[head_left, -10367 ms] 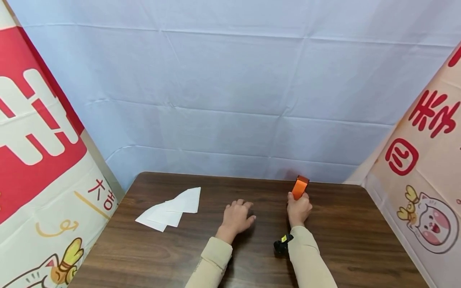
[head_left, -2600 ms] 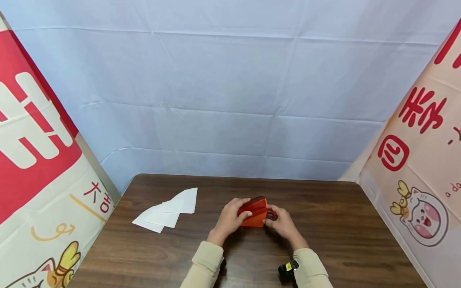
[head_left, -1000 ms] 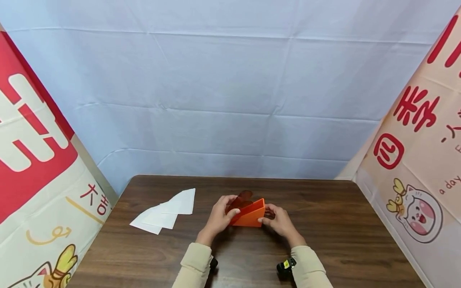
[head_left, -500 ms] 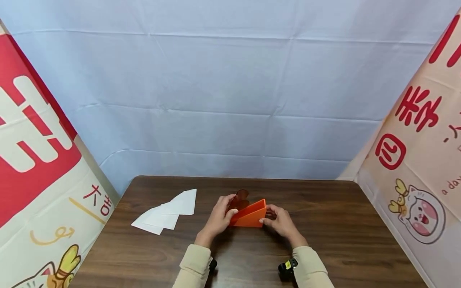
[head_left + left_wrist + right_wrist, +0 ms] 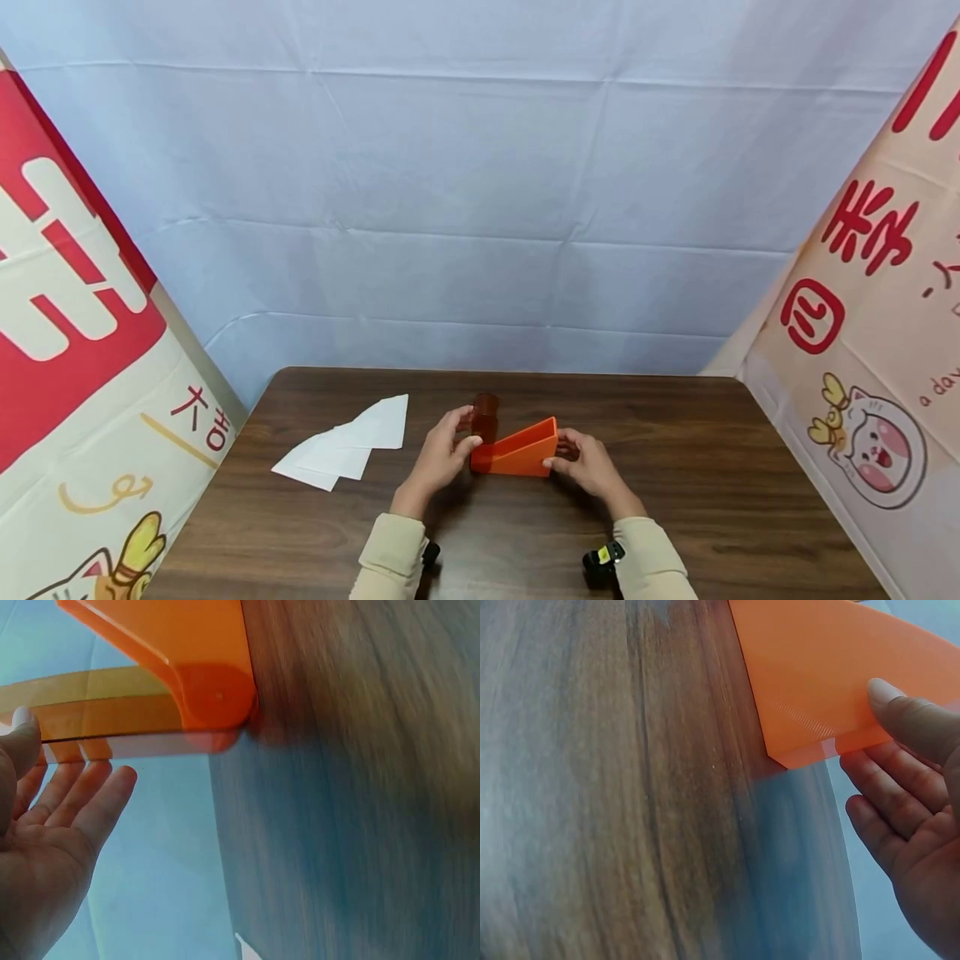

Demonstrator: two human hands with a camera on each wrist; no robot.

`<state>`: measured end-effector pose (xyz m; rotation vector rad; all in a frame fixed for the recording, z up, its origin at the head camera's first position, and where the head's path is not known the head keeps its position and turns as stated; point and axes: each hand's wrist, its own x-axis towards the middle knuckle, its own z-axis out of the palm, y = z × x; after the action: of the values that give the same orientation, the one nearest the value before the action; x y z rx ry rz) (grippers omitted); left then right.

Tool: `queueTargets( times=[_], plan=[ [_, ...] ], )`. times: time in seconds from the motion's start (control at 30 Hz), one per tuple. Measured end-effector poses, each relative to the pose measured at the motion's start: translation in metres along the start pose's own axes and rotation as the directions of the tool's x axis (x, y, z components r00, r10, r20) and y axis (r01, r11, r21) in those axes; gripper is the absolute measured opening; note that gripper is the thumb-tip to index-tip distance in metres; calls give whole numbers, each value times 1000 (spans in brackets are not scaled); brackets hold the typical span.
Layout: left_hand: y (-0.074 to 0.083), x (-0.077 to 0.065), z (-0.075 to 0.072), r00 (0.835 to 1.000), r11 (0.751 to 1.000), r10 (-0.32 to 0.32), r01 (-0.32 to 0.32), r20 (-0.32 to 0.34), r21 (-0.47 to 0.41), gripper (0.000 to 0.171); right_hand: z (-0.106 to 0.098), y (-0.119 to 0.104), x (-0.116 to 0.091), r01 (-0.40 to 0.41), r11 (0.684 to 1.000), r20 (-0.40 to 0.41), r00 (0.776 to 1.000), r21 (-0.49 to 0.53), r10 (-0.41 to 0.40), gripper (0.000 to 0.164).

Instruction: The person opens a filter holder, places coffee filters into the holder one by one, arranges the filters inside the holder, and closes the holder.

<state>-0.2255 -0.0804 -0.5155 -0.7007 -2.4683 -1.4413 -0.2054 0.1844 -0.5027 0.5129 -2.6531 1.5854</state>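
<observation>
An orange box [image 5: 525, 457] with a sloping open top stands upright on the table, its hinged see-through amber lid [image 5: 486, 414] swung up at the left end. My left hand [image 5: 441, 454] holds the lid, thumb on one side and fingers on the other; the left wrist view shows this grip on the lid [image 5: 112, 716] beside the round hinge. At the tall right end, my right hand [image 5: 591, 468] grips the box wall [image 5: 810, 675] between thumb and fingers. White fan-shaped filter papers [image 5: 341, 448] lie overlapping to the left of my left hand.
The dark wood table [image 5: 712, 467] has its back edge close to a pale blue cloth backdrop [image 5: 480, 208]. Printed cloths hang at the left [image 5: 67, 275] and right [image 5: 870, 333]. Small black wrist cameras [image 5: 600, 567] sit under my sleeves.
The box came from the back right to the middle. Its lid, earlier down over the box, has swung up leftward with my left hand. My right hand has stayed at the right end.
</observation>
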Motion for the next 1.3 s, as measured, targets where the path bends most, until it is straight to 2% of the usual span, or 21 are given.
queueTargets(
  times=[0.1,0.33,0.4,0.53,0.67,0.97,1.3],
  plan=[
    [-2,-1,-5,1000,1000,-25,25,2,2,48,-2,2,0,11,1000,2,1000,-5,-11,33],
    [-7,-2,-14,997,997,-77,77,18,9,43,0,39,5,1,1000,-15,1000,-14,-1,37],
    [-7,-3,-16,997,997,-81,81,19,11,43,0,43,6,5,1000,-14,1000,-15,-5,38],
    [-7,-4,-22,995,995,-94,94,21,13,44,0,45,6,16,1000,-14,1000,-1,-17,38],
    [-10,-7,-27,996,995,-91,89,23,51,40,-1,44,5,11,1000,-21,1000,-13,-11,37],
    [-15,-13,-36,985,984,-171,169,34,58,34,-1,43,5,1,1000,-22,1000,-23,-1,38],
    [-21,-19,-41,980,978,-200,199,13,65,31,-2,44,4,16,1000,-15,1000,-13,-16,38]
  ],
)
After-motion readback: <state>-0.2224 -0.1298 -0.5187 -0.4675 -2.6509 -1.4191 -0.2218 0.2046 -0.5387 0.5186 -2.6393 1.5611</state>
